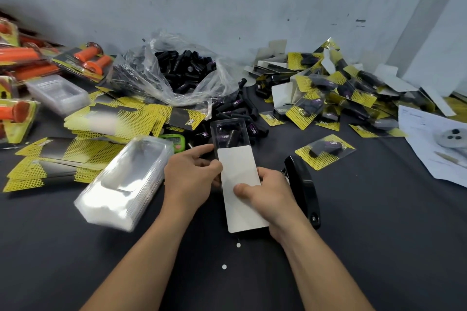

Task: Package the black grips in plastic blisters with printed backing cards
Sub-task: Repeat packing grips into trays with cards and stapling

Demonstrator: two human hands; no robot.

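I'm watching left hand [190, 179] and right hand [267, 193] fingers pinching the backing card [240, 199], lying near-to-far; stapler [303, 184] right, blister stack [123, 182] left.

"TAPER" on grip label [225, 136] (purple)

Both forearms bare, reaching forward, converging. Left hand [189, 179] knuckles up, thumb and fingers pinching backing card [236, 161] edge. Right hand [270, 194] gripping card, thumb pressed on top.

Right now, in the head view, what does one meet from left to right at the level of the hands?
Yellow cards → stack of clear blisters → left hand → white card → right hand → black stapler → sheet of paper.
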